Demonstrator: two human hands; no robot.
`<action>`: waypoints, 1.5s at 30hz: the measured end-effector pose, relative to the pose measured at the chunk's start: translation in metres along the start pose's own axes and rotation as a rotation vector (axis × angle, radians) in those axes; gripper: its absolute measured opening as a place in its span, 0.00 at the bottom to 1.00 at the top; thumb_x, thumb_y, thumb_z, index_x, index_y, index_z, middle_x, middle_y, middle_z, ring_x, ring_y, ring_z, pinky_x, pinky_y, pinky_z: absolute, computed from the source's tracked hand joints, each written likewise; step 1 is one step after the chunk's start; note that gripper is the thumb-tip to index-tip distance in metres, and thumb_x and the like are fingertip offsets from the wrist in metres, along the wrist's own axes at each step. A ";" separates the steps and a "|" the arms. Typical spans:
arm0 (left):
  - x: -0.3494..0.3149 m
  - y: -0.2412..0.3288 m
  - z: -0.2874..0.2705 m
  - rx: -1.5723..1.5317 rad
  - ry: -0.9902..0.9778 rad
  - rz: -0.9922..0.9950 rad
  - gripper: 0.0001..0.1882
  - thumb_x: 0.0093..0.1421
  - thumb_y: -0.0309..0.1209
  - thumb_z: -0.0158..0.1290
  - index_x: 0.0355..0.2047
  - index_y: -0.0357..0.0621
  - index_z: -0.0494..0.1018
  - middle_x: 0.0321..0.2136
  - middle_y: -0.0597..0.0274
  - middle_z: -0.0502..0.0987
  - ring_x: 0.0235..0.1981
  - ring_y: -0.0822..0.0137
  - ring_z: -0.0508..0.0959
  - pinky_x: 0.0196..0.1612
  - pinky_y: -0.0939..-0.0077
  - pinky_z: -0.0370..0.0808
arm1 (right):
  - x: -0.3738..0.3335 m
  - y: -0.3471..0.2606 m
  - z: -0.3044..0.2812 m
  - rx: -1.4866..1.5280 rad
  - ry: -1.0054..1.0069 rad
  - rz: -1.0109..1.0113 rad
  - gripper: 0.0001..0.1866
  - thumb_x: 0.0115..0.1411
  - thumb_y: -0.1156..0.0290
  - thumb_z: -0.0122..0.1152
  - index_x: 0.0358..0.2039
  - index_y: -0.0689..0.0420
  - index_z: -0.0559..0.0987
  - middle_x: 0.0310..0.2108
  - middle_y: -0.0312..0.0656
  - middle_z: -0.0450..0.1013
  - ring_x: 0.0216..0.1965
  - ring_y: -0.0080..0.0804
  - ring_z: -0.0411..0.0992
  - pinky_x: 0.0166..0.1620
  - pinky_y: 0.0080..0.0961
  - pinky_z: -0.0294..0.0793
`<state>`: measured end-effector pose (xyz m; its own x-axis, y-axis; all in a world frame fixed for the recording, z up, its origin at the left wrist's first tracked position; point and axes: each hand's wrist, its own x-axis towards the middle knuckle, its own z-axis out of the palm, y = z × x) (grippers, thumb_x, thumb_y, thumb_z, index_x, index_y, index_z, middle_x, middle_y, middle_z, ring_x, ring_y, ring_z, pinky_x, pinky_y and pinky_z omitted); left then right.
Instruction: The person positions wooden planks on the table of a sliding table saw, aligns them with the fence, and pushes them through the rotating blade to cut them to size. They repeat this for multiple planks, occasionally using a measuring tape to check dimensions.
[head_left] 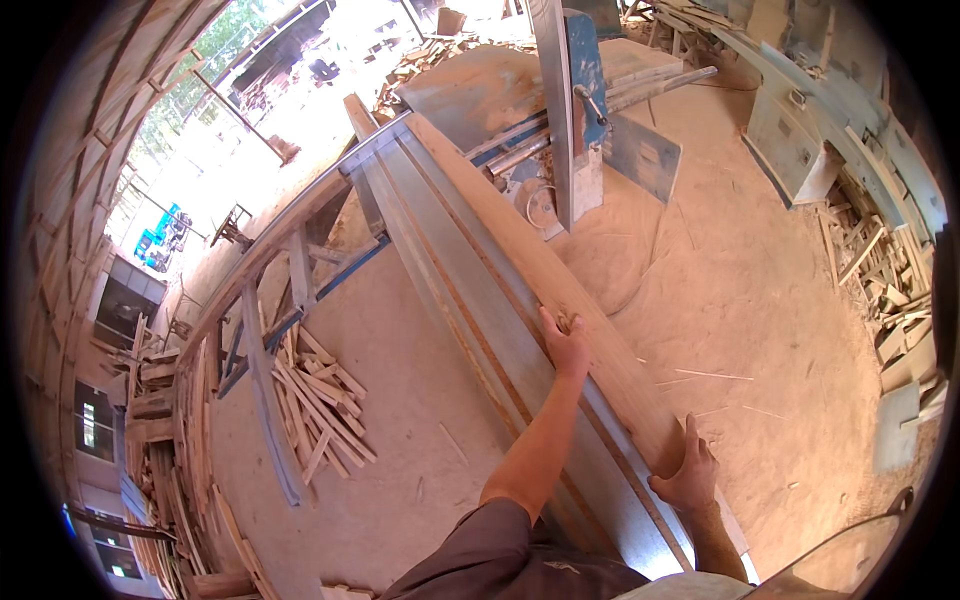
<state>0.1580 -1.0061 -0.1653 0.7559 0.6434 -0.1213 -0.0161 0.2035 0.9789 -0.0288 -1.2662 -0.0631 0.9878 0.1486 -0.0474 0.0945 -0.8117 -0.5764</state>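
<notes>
A long wooden board [600, 345] lies lengthwise on a grey metal sliding table [470, 290] with brown grooves. My left hand [568, 345] grips the board's left edge partway along, with its thumb and a finger showing on the wood. At the board's near end, my right hand [690, 477] clasps the end, thumb on the left side and fingers on the right; the palm side is hidden. The far end of the board reaches a metal crosspiece [375, 140], beside a blue machine [585, 110] with a tall upright metal plate [556, 120].
A pile of thin wood strips [315, 400] lies on the dusty floor to the left, beside a wooden frame [265, 380]. Offcuts [880, 280] are heaped along the right wall near a grey metal cabinet [795, 140]. Stacked timber [160, 430] stands far left.
</notes>
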 end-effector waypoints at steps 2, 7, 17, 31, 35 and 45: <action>0.002 0.003 0.005 0.098 0.002 0.023 0.45 0.62 0.21 0.56 0.73 0.31 0.42 0.67 0.40 0.60 0.65 0.57 0.66 0.66 0.72 0.64 | 0.001 0.002 -0.002 -0.007 -0.019 0.037 0.63 0.33 0.67 0.73 0.72 0.60 0.53 0.45 0.62 0.73 0.47 0.62 0.74 0.49 0.50 0.76; -0.003 0.005 0.009 0.073 -0.026 -0.020 0.46 0.60 0.24 0.55 0.73 0.33 0.43 0.71 0.40 0.53 0.70 0.53 0.61 0.69 0.69 0.60 | 0.002 0.005 -0.008 -0.009 -0.055 0.039 0.64 0.33 0.64 0.76 0.72 0.59 0.53 0.49 0.62 0.73 0.49 0.61 0.74 0.49 0.49 0.76; 0.007 -0.004 0.005 -0.090 -0.038 -0.017 0.45 0.62 0.21 0.54 0.73 0.31 0.41 0.67 0.47 0.60 0.63 0.60 0.67 0.63 0.72 0.66 | 0.007 0.036 -0.039 0.162 -0.317 0.389 0.22 0.64 0.56 0.58 0.40 0.66 0.82 0.28 0.59 0.79 0.34 0.57 0.79 0.41 0.44 0.77; -0.002 0.021 0.017 0.161 0.015 -0.028 0.41 0.67 0.27 0.51 0.74 0.35 0.41 0.67 0.41 0.61 0.64 0.54 0.68 0.64 0.68 0.66 | 0.016 0.047 -0.023 0.061 -0.195 0.303 0.23 0.66 0.55 0.51 0.35 0.62 0.84 0.30 0.62 0.78 0.35 0.61 0.78 0.40 0.52 0.76; 0.006 0.019 0.018 0.029 0.009 -0.043 0.40 0.67 0.27 0.50 0.73 0.33 0.44 0.67 0.42 0.62 0.64 0.54 0.68 0.64 0.69 0.66 | 0.019 0.041 -0.016 0.042 -0.153 0.266 0.24 0.67 0.55 0.49 0.34 0.63 0.83 0.29 0.64 0.77 0.35 0.64 0.77 0.40 0.54 0.75; 0.026 0.028 0.016 0.451 0.064 0.025 0.37 0.67 0.34 0.48 0.71 0.30 0.47 0.63 0.33 0.66 0.60 0.45 0.73 0.63 0.63 0.69 | 0.025 0.047 0.005 0.034 -0.120 0.206 0.25 0.68 0.54 0.49 0.31 0.65 0.82 0.30 0.66 0.77 0.36 0.67 0.77 0.43 0.57 0.74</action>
<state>0.1873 -0.9954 -0.1383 0.7169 0.6909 -0.0933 0.2638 -0.1451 0.9536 -0.0001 -1.2983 -0.0954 0.9638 0.0492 -0.2622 -0.1139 -0.8129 -0.5712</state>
